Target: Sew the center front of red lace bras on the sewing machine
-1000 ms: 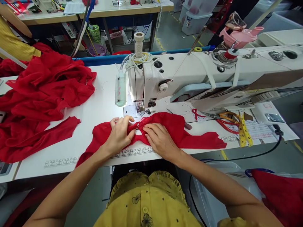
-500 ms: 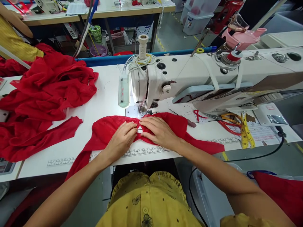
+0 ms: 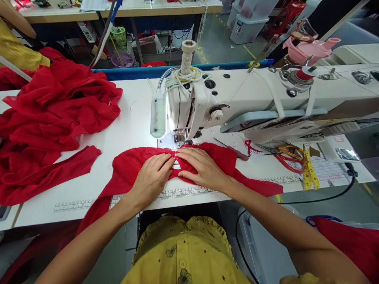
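A red garment piece (image 3: 126,167) lies spread in front of the sewing machine (image 3: 251,94), with its far edge close to the presser foot (image 3: 179,138). My left hand (image 3: 154,175) rests flat on its left part, fingers stretched forward and side by side. On the right part lies my right hand (image 3: 204,167), fingers extended and the thumb set apart. Between the fingertips a small gap in the cloth shows the white table below. One red strip trails over the front edge at left, another stretches right. Both palms face down, so their undersides are hidden.
A heap of red fabric (image 3: 65,106) covers the table's left side. To the right lie a pointed tool (image 3: 237,153), orange-handled scissors (image 3: 291,152) and a yellow measuring tape (image 3: 309,169). A printed ruler (image 3: 183,193) runs along the front edge. Another person's arm (image 3: 17,17) shows at upper left.
The view has shifted slightly, so the machine sits a little further right and lower in the picture. Both hands keep nearly the same place on the red garment piece; the gap between them looks slightly larger.
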`<state>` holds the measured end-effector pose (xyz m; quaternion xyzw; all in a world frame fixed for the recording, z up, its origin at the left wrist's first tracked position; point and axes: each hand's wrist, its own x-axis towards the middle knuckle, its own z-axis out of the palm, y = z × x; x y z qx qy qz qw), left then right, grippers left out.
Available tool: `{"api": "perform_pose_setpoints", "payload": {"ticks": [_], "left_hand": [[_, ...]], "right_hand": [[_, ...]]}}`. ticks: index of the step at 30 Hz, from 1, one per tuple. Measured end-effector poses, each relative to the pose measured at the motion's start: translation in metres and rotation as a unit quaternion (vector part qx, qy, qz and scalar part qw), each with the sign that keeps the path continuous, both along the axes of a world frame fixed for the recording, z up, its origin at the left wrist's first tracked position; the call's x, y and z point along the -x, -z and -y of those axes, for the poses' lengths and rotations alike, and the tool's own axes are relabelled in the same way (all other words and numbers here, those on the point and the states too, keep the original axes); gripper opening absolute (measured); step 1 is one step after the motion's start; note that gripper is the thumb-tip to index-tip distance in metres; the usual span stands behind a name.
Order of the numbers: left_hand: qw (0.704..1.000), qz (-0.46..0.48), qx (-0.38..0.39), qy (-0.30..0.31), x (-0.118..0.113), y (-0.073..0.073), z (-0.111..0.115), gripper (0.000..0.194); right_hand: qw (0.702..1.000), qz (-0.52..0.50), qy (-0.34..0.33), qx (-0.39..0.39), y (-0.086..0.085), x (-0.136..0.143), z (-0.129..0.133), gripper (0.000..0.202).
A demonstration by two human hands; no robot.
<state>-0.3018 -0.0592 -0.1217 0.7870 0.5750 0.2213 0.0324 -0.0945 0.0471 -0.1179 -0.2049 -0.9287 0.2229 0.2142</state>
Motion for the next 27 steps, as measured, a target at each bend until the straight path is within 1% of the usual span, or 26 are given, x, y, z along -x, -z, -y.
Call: {"api": "perform_pose_setpoints", "payload": {"ticks": [3,5,8,10,12,15,20,22,25,27], "left_hand": [[0.999,0.039,-0.016,-0.009,0.002,-0.005,-0.001,0.031],[0.998,0.058,-0.033,-0.012,0.001,-0.009,0.0,0.028],[0.997,0.053,-0.048,-0.012,-0.004,-0.013,0.001,0.02],[0.997,0.046,-0.043,-0.034,-0.01,-0.015,-0.001,0.014],[0.997,0.047,-0.021,-0.062,-0.016,-0.016,-0.005,0.009],[0.995,0.05,0.018,-0.088,-0.024,-0.015,-0.014,0.005],[0.985,0.091,0.078,-0.124,-0.027,-0.013,-0.021,0.007],[0.986,0.086,0.071,-0.122,-0.028,-0.013,-0.022,0.008],[0.992,0.051,0.041,-0.111,-0.029,-0.012,-0.022,0.012],[0.992,0.04,0.04,-0.111,-0.03,-0.012,-0.021,0.013]], "right_hand": [[0.999,-0.032,0.018,-0.028,-0.006,-0.002,0.001,0.03],[0.998,-0.024,0.024,-0.049,-0.01,-0.001,0.003,0.022],[0.998,0.004,0.024,-0.056,-0.011,0.0,0.005,0.022],[0.999,0.004,0.03,-0.045,-0.007,0.002,0.006,0.023],[0.999,-0.008,0.042,-0.032,-0.001,0.003,0.007,0.024],[0.998,-0.026,0.062,-0.02,0.008,0.004,0.007,0.024],[0.996,-0.045,0.074,-0.015,0.013,0.003,0.008,0.023],[0.996,-0.049,0.074,-0.017,0.013,0.002,0.008,0.022],[0.996,-0.046,0.078,-0.017,0.013,0.002,0.008,0.022],[0.996,-0.045,0.081,-0.016,0.013,0.001,0.008,0.022]]}}
